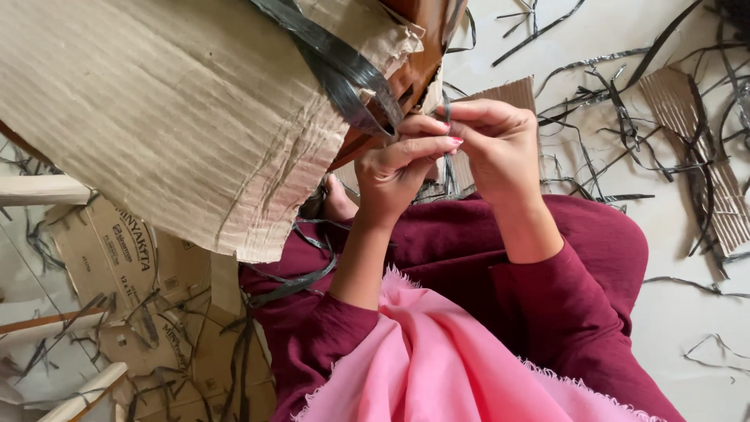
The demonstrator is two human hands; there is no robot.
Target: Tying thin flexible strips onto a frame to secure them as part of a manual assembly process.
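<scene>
Scraps litter the pale floor [680,312]. Both hands, left hand [391,176] and right hand [500,144], pinch a dark strap [344,70] on the cardboard-wrapped bundle [180,117]; next needs a firm pull, I think.

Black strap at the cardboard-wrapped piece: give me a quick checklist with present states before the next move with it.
1. Left hand on the black strap: ok, fingers touch it where it crosses the cardboard wrap.
2. Right hand pinching a thin strap end: ok, fingertips closed together.
3. Strap lying flat over the wrap: ok on the part in view.
4. Knot or fastening: cannot tell, hidden behind the fingers.
5. Wooden piece covered: not ok, brown wood shows past the torn cardboard edge.
6. Floor around the lap: not ok, loose strap offcuts lie scattered.
</scene>
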